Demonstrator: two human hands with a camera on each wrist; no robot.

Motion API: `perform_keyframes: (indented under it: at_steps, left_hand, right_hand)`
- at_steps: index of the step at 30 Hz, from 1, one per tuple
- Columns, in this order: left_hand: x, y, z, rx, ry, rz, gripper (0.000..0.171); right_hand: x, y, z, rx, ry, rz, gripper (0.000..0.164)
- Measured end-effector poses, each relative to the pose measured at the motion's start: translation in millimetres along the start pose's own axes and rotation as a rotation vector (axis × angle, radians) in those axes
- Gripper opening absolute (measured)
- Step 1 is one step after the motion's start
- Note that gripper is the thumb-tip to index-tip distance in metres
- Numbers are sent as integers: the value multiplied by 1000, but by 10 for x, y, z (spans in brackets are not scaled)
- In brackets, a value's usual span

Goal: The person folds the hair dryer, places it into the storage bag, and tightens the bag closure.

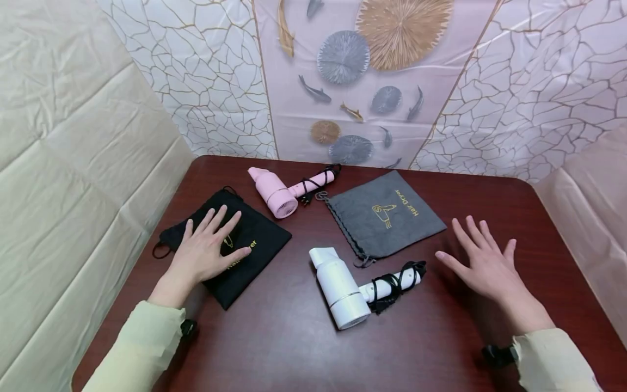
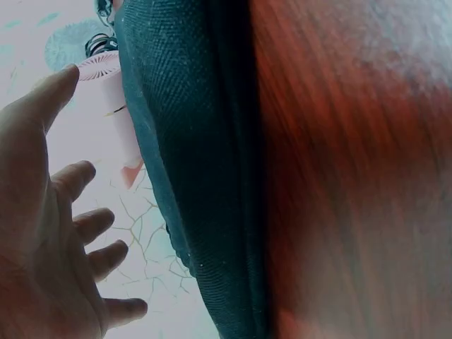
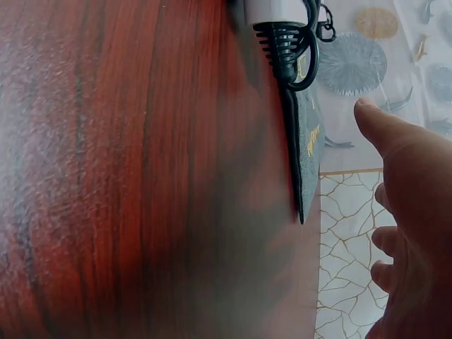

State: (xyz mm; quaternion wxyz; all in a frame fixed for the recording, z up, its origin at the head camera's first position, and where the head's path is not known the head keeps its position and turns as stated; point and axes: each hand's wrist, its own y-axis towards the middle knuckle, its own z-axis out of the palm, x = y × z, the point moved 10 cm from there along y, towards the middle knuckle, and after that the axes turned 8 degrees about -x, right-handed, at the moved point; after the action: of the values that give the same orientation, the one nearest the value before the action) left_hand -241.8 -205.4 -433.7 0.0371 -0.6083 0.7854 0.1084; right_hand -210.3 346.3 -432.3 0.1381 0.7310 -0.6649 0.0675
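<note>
My left hand [image 1: 208, 247] hovers with spread fingers over a black drawstring pouch [image 1: 264, 239] lettered in gold; the left wrist view shows a gap between palm and pouch [image 2: 191, 141]. To the right, my right hand [image 1: 485, 267] is held above the table with its fingers apart, holding nothing. Nearest to it are a grey drawstring pouch [image 1: 362, 212], marked "Hair Dryer", and a white hair dryer [image 1: 340, 288] whose black cord is wound round the handle. A pink hair dryer [image 1: 274, 190], its cord also wrapped, lies behind the black pouch.
Everything lies on a dark red-brown wooden table [image 1: 274, 348] with rounded far corners. A patterned cloth [image 1: 303, 109] hangs behind it, and pale padded panels [image 1: 73, 163] stand at the left and right sides.
</note>
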Motion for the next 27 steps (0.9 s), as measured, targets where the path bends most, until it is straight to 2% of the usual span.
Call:
perform_keyframes:
  at_steps: [10,18,27]
  left_hand:
    - [-135,106,-59,16,47,96,92]
    - [-280,258,-140,14,92,203,91]
    - [-346,443,-216,14,128,298,88]
  right_hand:
    - [50,28,-27,-10,-5,-13,93]
    - [48,19,-49,-6,-16,-24,92]
    - [97,12,-96,-19,-16,-37,92]
